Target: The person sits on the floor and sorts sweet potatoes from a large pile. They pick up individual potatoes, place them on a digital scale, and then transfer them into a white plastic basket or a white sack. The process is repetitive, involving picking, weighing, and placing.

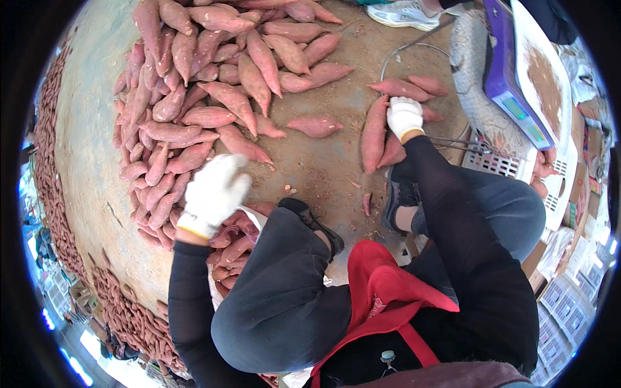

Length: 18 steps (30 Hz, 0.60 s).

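My left hand (213,194), in a white knitted glove, is blurred between the big heap of sweet potatoes (208,116) and an open white sack (252,218) beside my left leg. Its thumb and fingers stand apart, and nothing shows between them. Inside the sack are more sweet potatoes (237,252). My right hand (405,116), gloved alike, has its fingers curled down among a small group of sweet potatoes. A long one (374,136) lies to its left, another (401,89) just beyond it, and one (432,114) partly hidden at its right. Whether it grips any is hidden.
A single sweet potato (315,126) lies on the concrete floor (310,169). At right, a purple digital scale (514,97) carries a soiled white tray (543,77), near a white plastic crate (499,162). Another person's shoe (405,14) is at the top. More sweet potatoes (131,310) are heaped at far left.
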Tool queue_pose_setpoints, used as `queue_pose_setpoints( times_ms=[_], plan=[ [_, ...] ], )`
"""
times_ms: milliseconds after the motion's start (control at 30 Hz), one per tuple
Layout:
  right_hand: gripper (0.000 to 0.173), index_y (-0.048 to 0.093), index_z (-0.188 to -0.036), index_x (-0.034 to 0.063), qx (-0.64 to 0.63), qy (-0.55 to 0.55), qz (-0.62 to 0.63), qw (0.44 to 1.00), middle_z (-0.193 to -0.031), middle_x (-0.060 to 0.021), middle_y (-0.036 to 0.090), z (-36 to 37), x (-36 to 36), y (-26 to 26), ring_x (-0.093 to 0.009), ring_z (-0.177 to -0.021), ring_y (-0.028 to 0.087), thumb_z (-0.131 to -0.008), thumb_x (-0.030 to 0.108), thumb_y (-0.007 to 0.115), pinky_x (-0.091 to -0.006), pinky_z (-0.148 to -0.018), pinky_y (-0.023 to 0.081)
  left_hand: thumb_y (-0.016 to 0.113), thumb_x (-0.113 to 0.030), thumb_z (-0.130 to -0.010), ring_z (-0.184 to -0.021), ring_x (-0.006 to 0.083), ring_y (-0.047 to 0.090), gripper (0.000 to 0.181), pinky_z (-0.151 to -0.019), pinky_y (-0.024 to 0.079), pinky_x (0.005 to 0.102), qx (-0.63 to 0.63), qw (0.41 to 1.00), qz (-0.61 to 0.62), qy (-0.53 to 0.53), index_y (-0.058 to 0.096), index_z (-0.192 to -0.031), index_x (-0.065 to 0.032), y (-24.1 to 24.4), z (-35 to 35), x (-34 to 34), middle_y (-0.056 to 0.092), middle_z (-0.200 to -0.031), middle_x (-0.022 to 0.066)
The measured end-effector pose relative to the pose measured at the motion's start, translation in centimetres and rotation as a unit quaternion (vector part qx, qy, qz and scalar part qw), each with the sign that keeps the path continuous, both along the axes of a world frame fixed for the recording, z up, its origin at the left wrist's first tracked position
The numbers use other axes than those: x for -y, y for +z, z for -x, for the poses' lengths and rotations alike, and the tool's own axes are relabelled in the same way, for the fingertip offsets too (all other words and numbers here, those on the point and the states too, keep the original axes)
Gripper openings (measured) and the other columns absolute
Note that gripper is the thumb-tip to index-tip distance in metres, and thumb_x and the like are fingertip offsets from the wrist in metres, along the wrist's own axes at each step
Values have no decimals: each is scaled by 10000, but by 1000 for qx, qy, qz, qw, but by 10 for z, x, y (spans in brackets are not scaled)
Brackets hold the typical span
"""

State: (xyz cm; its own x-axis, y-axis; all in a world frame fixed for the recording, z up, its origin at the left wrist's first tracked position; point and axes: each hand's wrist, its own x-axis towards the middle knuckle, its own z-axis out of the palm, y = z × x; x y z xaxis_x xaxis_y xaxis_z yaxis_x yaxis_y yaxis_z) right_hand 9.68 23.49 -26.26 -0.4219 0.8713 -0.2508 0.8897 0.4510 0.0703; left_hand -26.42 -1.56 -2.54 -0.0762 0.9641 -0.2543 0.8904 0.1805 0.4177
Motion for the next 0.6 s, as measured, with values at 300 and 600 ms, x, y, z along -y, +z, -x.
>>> queue_pose_setpoints(
  times_ms=[300,600],
  plan=[
    [325,601,-989,54,-288,193,-185,920,-880,-155,648,141,39,142,-320,-821,659,-961,376,565,-468,-678,547,771,-415,-789,-1349,377,452,909,-1123,363,433,249,963,36,100,340,-1506,-60,-73,-56,-31,441,-1472,222],
    [522,612,-1195,44,-531,-67,245,808,-1039,-186,690,250,42,120,-373,-1017,655,-923,490,616,-444,-891,523,710,-261,-869,-818,271,642,344,-748,558,400,667,490,-88,554,610,-1095,-22,-132,-20,-14,660,-934,127]
  ],
)
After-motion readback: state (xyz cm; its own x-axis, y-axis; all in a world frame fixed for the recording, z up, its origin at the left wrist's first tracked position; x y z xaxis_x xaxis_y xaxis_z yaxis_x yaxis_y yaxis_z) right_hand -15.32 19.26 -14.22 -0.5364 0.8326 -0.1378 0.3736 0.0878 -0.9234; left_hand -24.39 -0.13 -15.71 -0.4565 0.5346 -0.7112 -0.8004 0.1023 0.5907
